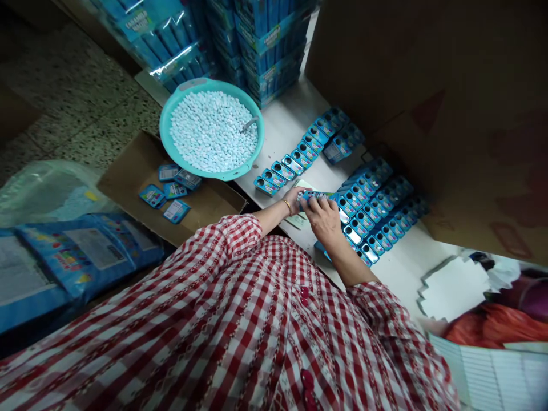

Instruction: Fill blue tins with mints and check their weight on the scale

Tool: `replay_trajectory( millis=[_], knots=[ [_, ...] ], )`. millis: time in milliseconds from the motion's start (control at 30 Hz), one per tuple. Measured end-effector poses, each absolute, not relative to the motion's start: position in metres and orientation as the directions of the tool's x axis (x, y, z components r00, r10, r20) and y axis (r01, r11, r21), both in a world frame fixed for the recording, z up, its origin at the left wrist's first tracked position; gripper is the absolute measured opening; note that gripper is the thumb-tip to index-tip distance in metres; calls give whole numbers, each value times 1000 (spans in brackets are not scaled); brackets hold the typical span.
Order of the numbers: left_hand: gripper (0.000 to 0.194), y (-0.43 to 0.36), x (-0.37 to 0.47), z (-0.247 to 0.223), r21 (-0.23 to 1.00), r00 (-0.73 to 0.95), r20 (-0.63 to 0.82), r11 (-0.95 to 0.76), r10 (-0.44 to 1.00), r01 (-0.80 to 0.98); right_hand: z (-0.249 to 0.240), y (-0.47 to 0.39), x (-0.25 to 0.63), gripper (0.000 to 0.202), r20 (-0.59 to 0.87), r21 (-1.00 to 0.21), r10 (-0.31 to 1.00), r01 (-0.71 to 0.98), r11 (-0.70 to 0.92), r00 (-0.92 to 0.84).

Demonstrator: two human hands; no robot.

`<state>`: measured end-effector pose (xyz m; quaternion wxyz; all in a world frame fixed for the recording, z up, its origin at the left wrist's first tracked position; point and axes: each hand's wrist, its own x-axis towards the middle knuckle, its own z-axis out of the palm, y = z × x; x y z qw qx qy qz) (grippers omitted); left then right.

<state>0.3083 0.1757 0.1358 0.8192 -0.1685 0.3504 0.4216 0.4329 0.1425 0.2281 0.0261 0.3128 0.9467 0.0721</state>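
Packaging [317, 194], blue, printed and boxy, is filling the grip of left hand [293, 200] and right hand [324, 218] by the white tabletop [282, 128], probably feeling light, stiff, slick, and favouring side holds.

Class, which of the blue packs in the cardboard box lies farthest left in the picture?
The colourful-fronted pack, left of every other one in the box.

One round bowl [233, 173], one bent handle [249, 123], one open box [214, 211] with five blue packs [176, 211], and lots of little blue tins [292, 165], too many to count
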Motion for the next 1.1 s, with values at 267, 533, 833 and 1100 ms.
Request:
replay_trajectory(
  millis=[267, 533, 833, 1100],
  knots=[
    [15, 174, 311, 144, 41, 354, -755, 578, 552, -815, 223, 138, 446, 38, 80, 102, 673, 677, 728, -735],
    [16, 175, 312, 133, 45, 312, -758, 524, 573, -850, 219, 140, 464, 41, 119, -112, 820, 813, 571, -560],
    [23, 169, 307, 137, 70, 298, -780, 550, 551, -832, 212, 135, 462, 39, 124, -128, 823, 813, 567, -554],
    [22, 153, 278, 150, 145, 207, -793, 507, 574, -849, 163, 141, 473, 31, 170, -741, 971, 629, 237, -166]
  ],
)
